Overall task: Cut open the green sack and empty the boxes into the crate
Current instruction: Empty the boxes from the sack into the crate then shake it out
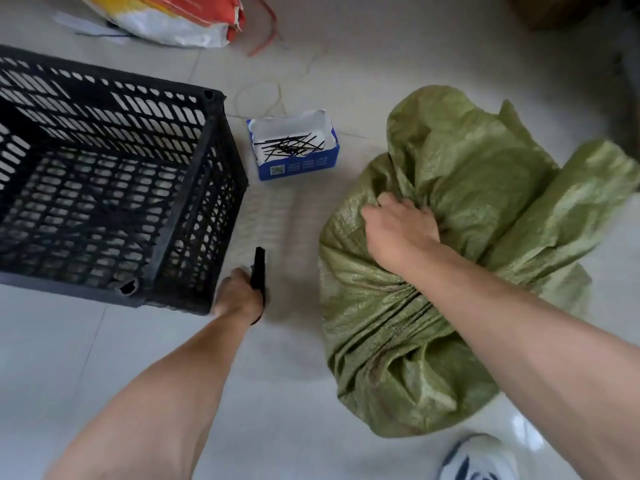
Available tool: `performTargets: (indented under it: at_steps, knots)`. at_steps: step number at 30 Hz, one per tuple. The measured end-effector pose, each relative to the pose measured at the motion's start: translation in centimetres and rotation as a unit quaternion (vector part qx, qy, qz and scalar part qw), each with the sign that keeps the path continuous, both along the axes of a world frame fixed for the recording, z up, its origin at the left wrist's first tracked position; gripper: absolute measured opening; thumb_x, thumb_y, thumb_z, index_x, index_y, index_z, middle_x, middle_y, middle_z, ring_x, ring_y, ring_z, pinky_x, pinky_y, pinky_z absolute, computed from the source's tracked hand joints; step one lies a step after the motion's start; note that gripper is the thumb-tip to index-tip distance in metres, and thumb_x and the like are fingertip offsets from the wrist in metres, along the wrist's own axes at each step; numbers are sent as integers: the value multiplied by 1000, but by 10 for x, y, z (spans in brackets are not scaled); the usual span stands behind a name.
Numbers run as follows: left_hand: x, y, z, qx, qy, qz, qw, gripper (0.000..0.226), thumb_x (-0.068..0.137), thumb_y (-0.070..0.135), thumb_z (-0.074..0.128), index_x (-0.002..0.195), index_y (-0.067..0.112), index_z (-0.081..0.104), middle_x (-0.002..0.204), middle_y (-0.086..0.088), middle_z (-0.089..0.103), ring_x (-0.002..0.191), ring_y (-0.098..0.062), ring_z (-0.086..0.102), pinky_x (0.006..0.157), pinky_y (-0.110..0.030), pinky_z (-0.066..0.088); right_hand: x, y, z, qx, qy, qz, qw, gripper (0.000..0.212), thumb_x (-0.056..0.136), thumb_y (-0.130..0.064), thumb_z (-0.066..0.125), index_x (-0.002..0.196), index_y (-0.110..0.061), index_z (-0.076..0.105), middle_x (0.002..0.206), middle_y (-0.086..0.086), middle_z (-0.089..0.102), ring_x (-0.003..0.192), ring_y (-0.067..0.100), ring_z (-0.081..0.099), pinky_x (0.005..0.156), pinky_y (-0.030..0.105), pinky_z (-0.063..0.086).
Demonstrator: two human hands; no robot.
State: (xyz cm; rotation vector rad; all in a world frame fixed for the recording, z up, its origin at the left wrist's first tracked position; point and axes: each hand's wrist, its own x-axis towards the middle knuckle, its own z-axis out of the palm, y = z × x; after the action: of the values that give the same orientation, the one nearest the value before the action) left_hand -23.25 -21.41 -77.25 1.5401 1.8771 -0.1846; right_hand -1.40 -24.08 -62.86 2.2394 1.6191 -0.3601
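A bulging green woven sack (391, 341) lies on the tiled floor at the right, its top crumpled and folded over. My right hand (398, 230) clutches a bunch of the sack's fabric near its upper middle. My left hand (239, 294) is down at the floor beside the crate's near right corner, closed around a black tool (258, 268) whose blunt end points away from me; its blade is not visible. The black slatted plastic crate (221, 188) stands at the left with nothing visible inside it.
A small open blue and white box (298, 164) holding several thin black sticks sits on the floor between crate and sack. An orange and white bag (180, 22) and a red cord (266, 32) lie at the back. My shoe (481, 459) shows at the bottom right.
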Motion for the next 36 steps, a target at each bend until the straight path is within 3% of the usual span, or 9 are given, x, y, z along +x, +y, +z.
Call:
performTargets:
  at_steps: [5,9,16,22,27,30,33,36]
  knots:
    - [1,5,-2,-6,11,-17,1000,30,93,27,50,116,8,51,117,-17,61,111,-35,58,85,-33,44,-34,7,0,100,9,37,994,43,89,-14,55,131,-21,52,147,12,32,138,34,30,102,50,34]
    - [-1,10,9,-8,1,-9,1000,38,91,23,55,125,9,47,125,-19,58,116,-36,56,95,-37,45,-49,13,0,114,29,98,988,49,85,-11,60,133,-17,50,149,11,29,141,34,26,106,49,33]
    - [33,42,84,82,-48,-96,991,61,94,32,55,148,23,30,149,-11,37,133,-32,43,108,-39,36,-46,35,10,144,66,127,979,40,91,-13,56,130,-16,51,140,8,39,134,31,36,103,48,34]
    - [49,72,137,127,-36,-108,985,56,96,33,47,148,18,31,145,-13,42,131,-33,44,108,-39,38,-23,78,18,163,131,109,972,37,94,-19,56,130,-13,51,136,6,43,128,29,40,101,49,36]
    - [68,90,155,132,-3,-90,987,53,96,36,45,144,18,35,139,-11,45,128,-33,45,106,-44,41,-4,126,15,138,122,143,972,38,90,-14,59,127,-9,53,134,8,41,130,31,39,103,51,36]
    - [84,104,152,120,-11,-97,988,54,93,36,51,142,19,35,135,-9,46,126,-32,45,103,-44,43,10,156,5,140,168,104,970,32,92,-18,57,124,-12,58,137,6,40,131,30,36,103,49,36]
    - [97,124,136,113,-36,-107,987,66,90,33,56,148,22,28,144,-7,41,132,-31,41,107,-45,40,25,185,-20,140,240,5,960,21,92,-25,63,110,-16,69,130,7,48,123,30,44,97,41,44]
    - [103,144,118,111,-57,-94,988,70,87,29,59,149,22,26,146,-9,39,133,-33,39,108,-43,38,32,210,-43,156,330,-106,925,14,89,-31,65,96,-22,74,119,8,62,110,32,57,92,37,50]
